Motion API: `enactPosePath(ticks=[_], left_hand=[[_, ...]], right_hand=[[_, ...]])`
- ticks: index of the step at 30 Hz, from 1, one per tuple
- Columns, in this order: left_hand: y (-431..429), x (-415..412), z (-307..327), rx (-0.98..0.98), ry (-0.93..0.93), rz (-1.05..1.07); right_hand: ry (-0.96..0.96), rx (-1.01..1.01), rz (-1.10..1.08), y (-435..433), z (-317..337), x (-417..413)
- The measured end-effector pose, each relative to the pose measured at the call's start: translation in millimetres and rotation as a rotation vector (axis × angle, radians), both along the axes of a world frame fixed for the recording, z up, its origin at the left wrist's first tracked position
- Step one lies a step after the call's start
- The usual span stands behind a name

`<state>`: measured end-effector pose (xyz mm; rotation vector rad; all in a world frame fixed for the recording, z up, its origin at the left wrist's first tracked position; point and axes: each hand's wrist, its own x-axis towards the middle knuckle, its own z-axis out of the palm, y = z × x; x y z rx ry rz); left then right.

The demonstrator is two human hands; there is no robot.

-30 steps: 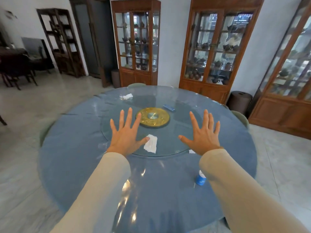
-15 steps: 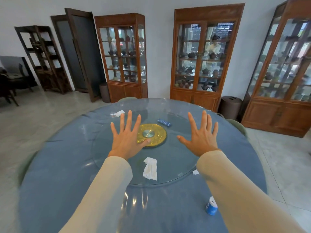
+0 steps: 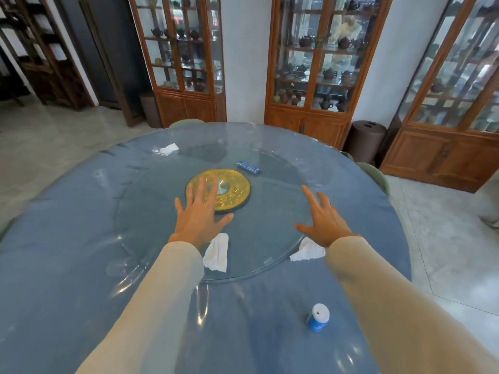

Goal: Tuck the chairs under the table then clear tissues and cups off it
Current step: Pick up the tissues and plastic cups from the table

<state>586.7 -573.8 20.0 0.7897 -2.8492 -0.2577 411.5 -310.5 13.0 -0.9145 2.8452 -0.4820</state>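
Glass-fronted cabinets (image 3: 318,58) of small teapots stand behind the round blue desk (image 3: 81,238), over which both arms reach in pale sleeves, the left hand (image 3: 198,214) and right hand (image 3: 325,220) palm down, fingers straight and spread, holding nothing. One tissue (image 3: 216,252) lies just beside the left wrist, a second tissue (image 3: 307,251) by the right wrist, a third tissue (image 3: 168,149) far left. A blue-and-white cup (image 3: 318,317) stands near the right forearm, its contents unclear.

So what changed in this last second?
Both hands moved forward over the glass turntable: the left hand now overlaps the gold disc, the right hand is past the rim tissue. Nothing grasped; both stay open. The near tissue, far tissue, blue cup and blue packet have not moved.
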Motion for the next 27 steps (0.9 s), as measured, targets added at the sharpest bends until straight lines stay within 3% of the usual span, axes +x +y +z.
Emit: enactPosePath(ticks=[7,13,19,27], left_hand=[[59,-83,-87,0.266,-0.233,0.001],[101,-122,-152,0.485,-0.302,-0.005],[118,-124,-181,0.615,-0.264,0.150],[143,-101,-201,0.961,-0.099,0.390]], right_hand=[[-0.244,0.167,-0.001,40,-103,-99],[-0.400,0.251,-0.010,48,-179,-150],[-0.451,0.293,0.054,33,-223,-163],[-0.369,0.208,0.058,27,-256,-154]])
